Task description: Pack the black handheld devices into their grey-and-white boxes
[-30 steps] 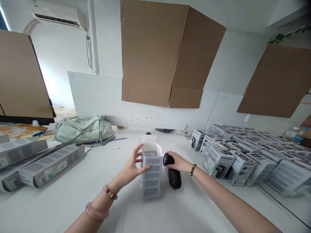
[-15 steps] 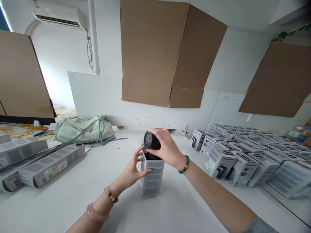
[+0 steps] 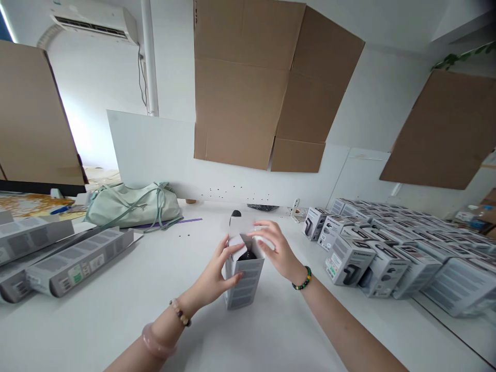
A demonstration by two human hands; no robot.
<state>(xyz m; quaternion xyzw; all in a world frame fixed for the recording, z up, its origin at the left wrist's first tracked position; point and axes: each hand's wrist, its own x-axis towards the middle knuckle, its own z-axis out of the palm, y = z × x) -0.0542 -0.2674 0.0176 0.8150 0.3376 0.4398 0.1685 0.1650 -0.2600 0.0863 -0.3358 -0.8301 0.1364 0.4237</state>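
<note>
A tall white and grey printed carton [image 3: 243, 284] stands on the table in front of me, tilted slightly, with its top flaps up. Down inside it shows a dark object [image 3: 248, 255], mostly hidden by the walls. My left hand [image 3: 217, 268] grips the carton's left side, thumb on the front face and fingers by the left flap. At the upper right edge is my right hand [image 3: 281, 250], fingers apart and holding nothing; its fingertips are near or touching the raised back flap [image 3: 242, 225]. Behind that flap the tip of a small black item [image 3: 235, 213] sticks up.
Rows of printed product boxes [image 3: 351, 260] fill the table's right side. On the left lie flattened cartons [image 3: 81, 261] and a pale green bag [image 3: 134, 205]. A black item [image 3: 263, 207] and a white bracket [image 3: 295, 211] are by the back wall.
The black cylindrical object that my right hand held over the carton is now down inside it. My right hand has let go and moved right; the back flap now stands up.
</note>
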